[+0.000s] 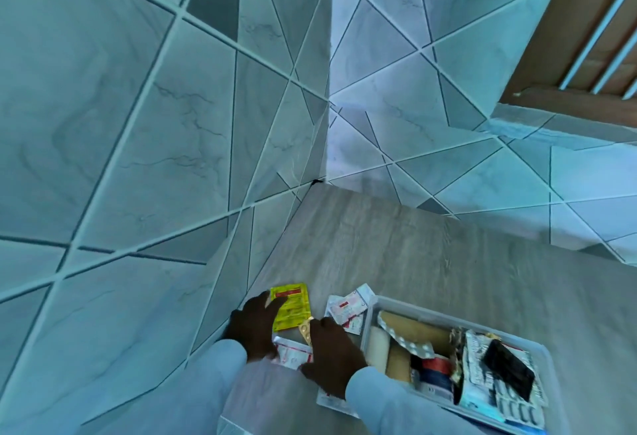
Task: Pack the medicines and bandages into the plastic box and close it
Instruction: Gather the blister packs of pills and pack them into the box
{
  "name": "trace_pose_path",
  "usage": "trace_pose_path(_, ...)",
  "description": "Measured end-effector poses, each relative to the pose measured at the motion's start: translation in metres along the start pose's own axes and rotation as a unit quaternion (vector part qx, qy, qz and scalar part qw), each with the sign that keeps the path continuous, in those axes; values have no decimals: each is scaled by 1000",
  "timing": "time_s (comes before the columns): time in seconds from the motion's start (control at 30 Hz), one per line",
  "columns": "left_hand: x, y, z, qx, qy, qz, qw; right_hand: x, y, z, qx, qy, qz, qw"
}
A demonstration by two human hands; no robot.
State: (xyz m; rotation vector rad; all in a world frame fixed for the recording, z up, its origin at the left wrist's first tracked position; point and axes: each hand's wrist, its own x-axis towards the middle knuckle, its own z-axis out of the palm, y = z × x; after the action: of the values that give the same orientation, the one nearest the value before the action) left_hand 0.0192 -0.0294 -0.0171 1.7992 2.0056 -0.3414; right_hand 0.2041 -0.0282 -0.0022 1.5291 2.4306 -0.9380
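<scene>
A clear plastic box [546, 353] sits open at the lower right, filled with beige bandage rolls [418, 329], a silver blister strip [412, 345] and several medicine packs. Left of the box lie white-and-red sachets [346, 307] on the wooden surface. My left hand [253, 329] pinches the edge of a yellow sachet [293, 305]. My right hand [332, 352] grips a gold blister strip [306, 329] next to it. Another white-and-red sachet [291, 353] lies between and partly under both hands.
The grey wooden surface [431, 255] meets tiled walls [138, 124] at a corner close on the left and at the back. A brown wooden frame [568, 38] is at the top right.
</scene>
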Motion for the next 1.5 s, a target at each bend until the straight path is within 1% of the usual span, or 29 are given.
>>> trace_pose_path(0.1,24,-4,-3,32,-38,46,998,17,-10,17,0,9,64,998)
trace_pose_path(0.2,42,-9,-6,63,-74,72,993,30,-14,28,-28,9,109,994)
trace_pose_path(0.27,52,-12,-6,71,-83,79,991,38,-17,33,-23,22,132,991)
trace_pose_path(0.33,59,-11,-7,59,-62,78,993,43,-19,36,10,39,152,988)
trace_pose_path(0.4,65,-8,-10,71,-20,89,993,48,-20,35,69,53,175,981)
trace_pose_path(0.47,68,-5,-13,81,-10,99,992,51,-22,32,114,52,187,974)
trace_pose_path(0.53,73,-4,-17,34,-25,88,995,55,-22,29,136,40,184,973)
trace_pose_path(0.57,76,-5,-19,-12,-36,77,996,56,-22,28,149,36,181,971)
trace_pose_path(0.63,80,-8,-29,-105,-73,60,990,58,-22,24,177,38,179,967)
trace_pose_path(0.67,81,-10,-35,-133,-95,60,985,59,-21,23,192,40,179,964)
trace_pose_path(0.73,84,-12,-48,-164,-126,73,976,61,-21,19,227,39,173,958)
trace_pose_path(0.83,82,-10,-72,-221,-138,64,963,61,-22,8,259,55,144,954)
trace_pose_path(0.9,76,-5,-92,-286,-146,57,945,56,-18,-5,277,82,123,949)
trace_pose_path(0.97,69,9,-112,-353,-158,64,920,42,-7,-22,300,127,107,939)
trace_pose_path(1.07,53,42,-126,-451,-181,99,869,9,23,-45,336,199,97,916)
trace_pose_path(1.1,48,58,-126,-470,-183,110,856,-7,38,-51,352,214,99,906)
trace_pose_path(1.13,43,75,-123,-478,-177,117,852,-22,55,-54,365,228,110,896)
trace_pose_path(1.17,39,91,-118,-471,-167,125,857,-37,71,-56,379,245,129,883)
trace_pose_path(1.27,34,141,-94,-397,-125,179,892,-77,117,-62,406,301,208,837)
trace_pose_path(1.33,37,164,-80,-342,-103,217,909,-88,131,-62,409,319,244,819)
trace_pose_path(1.37,38,174,-74,-313,-96,230,917,-91,134,-62,396,322,251,822)
trace_pose_path(1.4,39,182,-70,-276,-84,239,927,-92,135,-62,359,316,255,840)
trace_pose_path(1.43,41,187,-67,-229,-69,245,939,-92,135,-61,298,299,254,870)
trace_pose_path(1.47,41,189,-62,-181,-53,246,951,-91,133,-59,217,274,248,903)
trace_pose_path(1.5,41,189,-58,-135,-35,242,960,-90,129,-59,139,247,237,929)
